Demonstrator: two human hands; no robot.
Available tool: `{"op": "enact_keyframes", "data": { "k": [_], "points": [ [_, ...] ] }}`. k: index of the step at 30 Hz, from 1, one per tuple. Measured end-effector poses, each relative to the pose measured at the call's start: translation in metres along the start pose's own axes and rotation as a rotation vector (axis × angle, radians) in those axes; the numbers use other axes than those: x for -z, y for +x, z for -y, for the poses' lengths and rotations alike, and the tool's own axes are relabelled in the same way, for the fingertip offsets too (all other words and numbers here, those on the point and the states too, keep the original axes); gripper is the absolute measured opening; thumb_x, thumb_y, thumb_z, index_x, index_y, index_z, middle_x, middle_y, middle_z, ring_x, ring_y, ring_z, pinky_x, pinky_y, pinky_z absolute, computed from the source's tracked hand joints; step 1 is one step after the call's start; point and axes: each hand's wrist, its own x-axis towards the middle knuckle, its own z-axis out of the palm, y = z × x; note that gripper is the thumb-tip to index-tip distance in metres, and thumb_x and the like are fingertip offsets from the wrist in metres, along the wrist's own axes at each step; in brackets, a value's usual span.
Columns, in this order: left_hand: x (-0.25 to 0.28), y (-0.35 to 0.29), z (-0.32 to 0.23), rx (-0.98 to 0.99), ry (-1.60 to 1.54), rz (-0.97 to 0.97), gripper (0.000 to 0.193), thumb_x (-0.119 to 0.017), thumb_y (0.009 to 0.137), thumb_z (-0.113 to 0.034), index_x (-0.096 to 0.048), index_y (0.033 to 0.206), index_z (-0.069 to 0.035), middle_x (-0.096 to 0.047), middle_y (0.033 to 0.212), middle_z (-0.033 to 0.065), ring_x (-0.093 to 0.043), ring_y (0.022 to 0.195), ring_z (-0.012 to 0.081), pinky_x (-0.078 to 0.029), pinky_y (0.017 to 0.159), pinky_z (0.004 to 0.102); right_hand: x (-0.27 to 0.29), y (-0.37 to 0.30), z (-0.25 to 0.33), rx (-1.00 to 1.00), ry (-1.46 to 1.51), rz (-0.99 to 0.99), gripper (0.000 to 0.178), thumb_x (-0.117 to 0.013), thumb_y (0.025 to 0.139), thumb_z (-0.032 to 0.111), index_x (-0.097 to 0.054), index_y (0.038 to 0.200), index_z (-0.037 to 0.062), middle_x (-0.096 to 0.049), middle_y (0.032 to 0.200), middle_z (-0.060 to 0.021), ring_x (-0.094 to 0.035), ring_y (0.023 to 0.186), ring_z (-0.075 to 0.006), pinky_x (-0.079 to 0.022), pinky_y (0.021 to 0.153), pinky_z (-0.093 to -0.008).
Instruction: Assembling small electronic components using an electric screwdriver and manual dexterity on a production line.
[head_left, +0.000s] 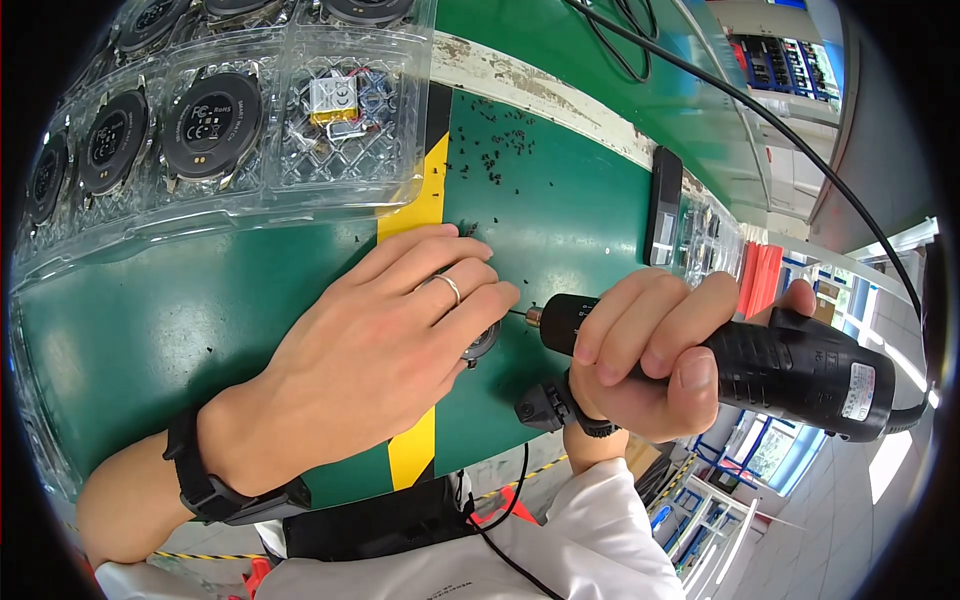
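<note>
My left hand [370,335], a ring on one finger, curls over a round dark smartwatch [485,343] on the green work mat [560,215]. Most of the watch is hidden beneath the fingers. In my right hand [655,350] is a black electric screwdriver [800,370], gripped round its body and lying nearly level. Its thin bit [517,313] points left, toward the watch and my left fingertips. Whether the bit touches the watch I cannot tell. Tiny dark screws [493,160] lie scattered on the mat beyond my left hand.
At the far left, a clear plastic tray [330,205] holds several round watch bodies [212,125] and a small battery with wires [335,98]. A black phone-like device [663,205] lies at the mat's right edge. The screwdriver's black cable [820,165] arcs along the right.
</note>
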Motion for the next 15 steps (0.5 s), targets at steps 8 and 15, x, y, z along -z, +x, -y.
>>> {"op": "enact_keyframes", "data": {
  "k": [8, 15],
  "points": [
    [0.001, 0.000, 0.000, -0.001, -0.002, 0.009, 0.060, -0.082, 0.068, -0.006, -0.062, 0.125, -0.009, -0.063, 0.126, 0.0096, -0.054, 0.130, 0.0307, -0.046, 0.112, 0.0468, 0.001, -0.002, 0.005, -0.027, 0.000, -0.020, 0.034, -0.071, 0.097, 0.018, -0.047, 0.121, 0.0139, -0.058, 0.071, -0.0073, -0.056, 0.052, -0.0214, -0.051, 0.050, -0.0377],
    [0.001, -0.001, 0.000, -0.004, -0.004, 0.003, 0.060, -0.082, 0.069, -0.007, -0.062, 0.125, -0.009, -0.063, 0.126, 0.0094, -0.054, 0.130, 0.0311, -0.046, 0.112, 0.0468, 0.006, 0.006, -0.006, 0.187, 0.012, 0.200, 0.056, -0.054, 0.094, 0.003, -0.033, 0.146, 0.0066, -0.051, 0.072, -0.0075, -0.048, 0.045, -0.0186, -0.049, 0.039, -0.0311]
  ]
}}
